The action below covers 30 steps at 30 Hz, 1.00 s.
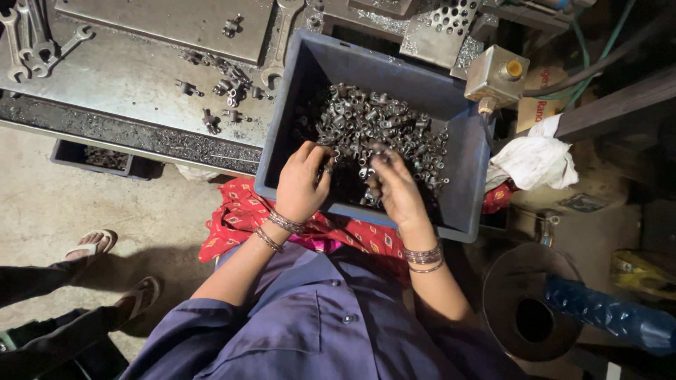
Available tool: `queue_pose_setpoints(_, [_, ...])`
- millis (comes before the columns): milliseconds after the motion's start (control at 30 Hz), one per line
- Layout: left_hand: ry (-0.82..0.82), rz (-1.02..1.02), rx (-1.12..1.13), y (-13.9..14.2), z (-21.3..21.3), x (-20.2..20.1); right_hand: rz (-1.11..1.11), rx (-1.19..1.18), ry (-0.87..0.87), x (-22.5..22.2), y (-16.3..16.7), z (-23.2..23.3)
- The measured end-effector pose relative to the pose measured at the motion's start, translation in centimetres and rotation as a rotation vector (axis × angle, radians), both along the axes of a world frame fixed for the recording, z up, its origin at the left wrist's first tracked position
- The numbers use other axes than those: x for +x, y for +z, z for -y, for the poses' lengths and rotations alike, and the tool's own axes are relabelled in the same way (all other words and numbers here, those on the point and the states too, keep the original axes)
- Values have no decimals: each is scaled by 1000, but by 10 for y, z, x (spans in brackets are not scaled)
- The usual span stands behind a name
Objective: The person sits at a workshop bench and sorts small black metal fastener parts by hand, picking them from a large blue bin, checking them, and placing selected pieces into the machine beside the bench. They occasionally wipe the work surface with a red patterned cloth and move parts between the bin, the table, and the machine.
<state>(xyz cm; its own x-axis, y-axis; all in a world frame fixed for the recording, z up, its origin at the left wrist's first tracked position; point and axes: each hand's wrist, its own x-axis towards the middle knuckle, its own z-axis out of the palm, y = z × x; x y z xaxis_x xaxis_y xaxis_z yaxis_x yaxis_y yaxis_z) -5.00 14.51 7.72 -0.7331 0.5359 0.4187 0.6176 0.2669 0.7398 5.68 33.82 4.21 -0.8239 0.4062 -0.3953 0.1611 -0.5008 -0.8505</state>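
Over the bin: we see both hands down in a blue-grey plastic bin [465, 165] on the lap.
Left hand [303, 184]: fingers curled, knuckles up, pinching small metal fittings [380, 127].
Right hand [396, 188]: fingers bent, gripping several fittings.
Worktop [127, 84]: loose fittings, spanners [32, 42].

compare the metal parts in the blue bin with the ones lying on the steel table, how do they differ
The parts in the blue bin form one dense heap; the parts on the steel table are a few loose pieces, spread thin. The heap is walled in by the bin; the table pieces lie on an open flat sheet. The left hand and right hand are in the heap; no hand is near the table pieces. Both look like small grey metal fittings.
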Motion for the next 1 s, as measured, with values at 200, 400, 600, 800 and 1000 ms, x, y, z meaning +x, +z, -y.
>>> queue_pose_setpoints(200, [5, -3, -5, 1, -2, 0, 16, 39, 221, 1, -1, 4])
queue_pose_setpoints(400, [5, -9, -17, 1, -1, 0, 26, 71, 50, 0, -20, -3])
queue_pose_setpoints(600, [0, 8, -44, -1, -1, -1, 55, -3, -23, 0, -21, -7])
queue_pose_setpoints(800, [3, -14, -47, -4, -3, -1, 73, -7, -5, 0, -22, -7])
queue_pose_setpoints(1000, [-5, 6, -65, -5, -4, -1, 55, -9, 3, -1, -23, -7])
